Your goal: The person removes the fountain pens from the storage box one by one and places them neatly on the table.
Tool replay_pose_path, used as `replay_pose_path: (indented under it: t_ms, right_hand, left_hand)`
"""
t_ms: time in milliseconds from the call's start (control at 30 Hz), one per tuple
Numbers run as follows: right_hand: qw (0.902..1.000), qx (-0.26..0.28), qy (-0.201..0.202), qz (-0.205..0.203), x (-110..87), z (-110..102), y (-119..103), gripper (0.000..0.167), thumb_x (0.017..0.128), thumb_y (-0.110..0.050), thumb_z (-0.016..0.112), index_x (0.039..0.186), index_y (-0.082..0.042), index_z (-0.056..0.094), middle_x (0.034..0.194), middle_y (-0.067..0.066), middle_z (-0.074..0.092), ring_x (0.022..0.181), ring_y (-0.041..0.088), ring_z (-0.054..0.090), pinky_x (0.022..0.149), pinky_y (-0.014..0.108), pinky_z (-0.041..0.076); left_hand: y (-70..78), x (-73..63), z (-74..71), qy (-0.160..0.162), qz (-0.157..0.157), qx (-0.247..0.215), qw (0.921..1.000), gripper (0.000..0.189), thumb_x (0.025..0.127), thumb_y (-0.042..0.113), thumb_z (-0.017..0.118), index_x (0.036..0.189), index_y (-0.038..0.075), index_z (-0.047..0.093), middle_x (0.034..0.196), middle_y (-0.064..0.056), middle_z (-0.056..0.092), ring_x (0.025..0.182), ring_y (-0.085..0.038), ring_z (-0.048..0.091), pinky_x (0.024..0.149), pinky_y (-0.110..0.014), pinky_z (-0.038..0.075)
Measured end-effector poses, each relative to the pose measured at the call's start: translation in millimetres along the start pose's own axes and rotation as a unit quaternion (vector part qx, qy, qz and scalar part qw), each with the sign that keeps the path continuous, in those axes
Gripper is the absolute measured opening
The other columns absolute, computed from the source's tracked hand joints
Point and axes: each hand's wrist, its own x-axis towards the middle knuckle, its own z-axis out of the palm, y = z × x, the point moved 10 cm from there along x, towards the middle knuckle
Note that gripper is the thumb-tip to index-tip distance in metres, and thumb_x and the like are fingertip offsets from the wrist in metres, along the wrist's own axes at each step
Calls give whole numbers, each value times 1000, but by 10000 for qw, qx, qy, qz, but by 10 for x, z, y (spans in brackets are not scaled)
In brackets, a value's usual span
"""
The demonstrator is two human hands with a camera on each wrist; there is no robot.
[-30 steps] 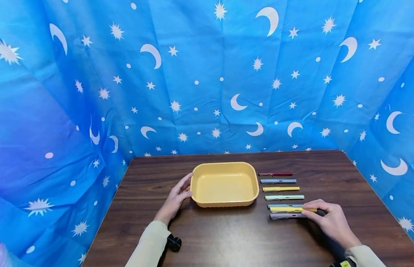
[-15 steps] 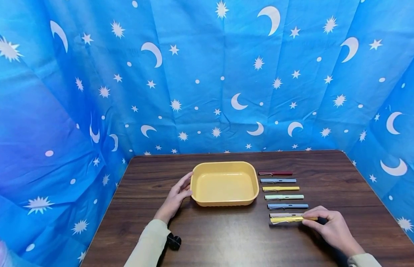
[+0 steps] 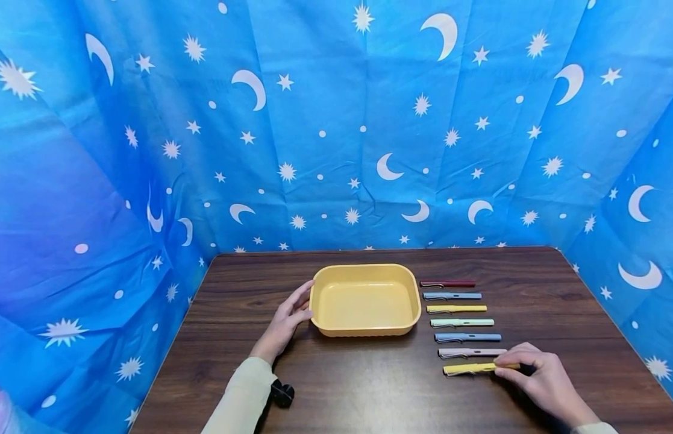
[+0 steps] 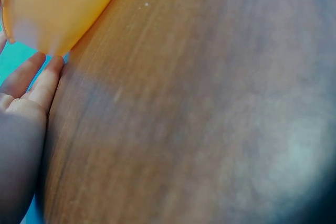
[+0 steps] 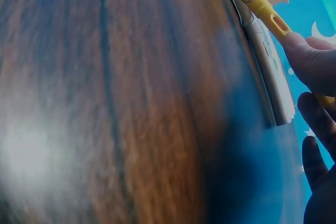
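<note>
My right hand [image 3: 547, 380] pinches the back end of a yellow fountain pen [image 3: 469, 369] between thumb and fingers. Its clipped cap points left, close over the table in front of a pale lilac pen [image 3: 469, 352]. In the right wrist view the thumb [image 5: 307, 61] lies on the yellow barrel, and the other fingers are partly in shadow. At the left end of a yellow rectangular tray [image 3: 369, 331], my left hand [image 3: 282, 325] touches the wall with extended fingers and thumb. The left wrist view shows fingertips [image 4: 55, 66] against the tray's outer side.
Behind the lilac pen lie a blue pen [image 3: 466, 337], a mint pen [image 3: 461, 322], a second yellow pen [image 3: 455, 308], a grey-blue pen [image 3: 452, 296] and a dark red pen [image 3: 447, 284], stacked in a column beside the tray. A blue star-patterned curtain [image 3: 336, 150] borders the wooden table [image 3: 369, 386].
My right hand has carried the yellow pen toward the near edge, from over the blue and lilac pens to in front of the lilac one. The left hand and tray stay put.
</note>
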Motion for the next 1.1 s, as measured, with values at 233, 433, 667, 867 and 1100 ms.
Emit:
replay_pose_path:
  t_ms: [233, 433, 667, 867, 1100]
  right_hand:
    - [9984, -304, -209, -440, -21, 22, -43, 45, 60, 8, 94, 84, -28, 82, 85, -20, 70, 81, -1, 63, 74, 7, 49]
    - [9950, -540, -390, -747, -38, 66, -51, 47, 59, 6, 96, 83, -30, 81, 85, -22, 70, 80, -1, 60, 70, 8, 48]
    - [9915, -658, -381, -1057, -28, 85, -84, 47, 58, 5, 96, 84, -31, 81, 85, -22, 71, 80, -1, 60, 69, 11, 48]
    - [9916, -756, -403, -964, -16, 89, -82, 47, 60, 4, 96, 87, -31, 81, 86, -23, 71, 81, -1, 60, 70, 11, 48]
    - [9913, -905, -443, -847, -17, 101, -73, 47, 61, 3, 96, 89, -32, 81, 88, -23, 71, 82, 0, 61, 71, 10, 48]
  left_hand:
    - [-32, -4, -17, 82, -170, 28, 9998, 69, 101, 15, 66, 164, 22, 39, 167, -13, 38, 153, -30, 37, 117, -26, 41]
    - [-56, -1, -25, 138, -258, 86, 9995, 69, 100, 16, 68, 163, 24, 41, 166, -11, 41, 153, -28, 39, 119, -31, 40]
    - [-36, 5, -23, 149, -185, 73, 9997, 68, 100, 13, 67, 162, 25, 42, 164, -10, 43, 152, -27, 40, 114, -19, 42]
    - [-9, 3, -13, 122, -114, 57, 9998, 68, 100, 14, 66, 163, 23, 41, 164, -11, 42, 152, -29, 39, 112, -18, 42]
    - [-21, -2, -7, 99, -79, 63, 9999, 67, 101, 14, 66, 162, 24, 41, 165, -11, 42, 151, -29, 40, 112, -18, 43]
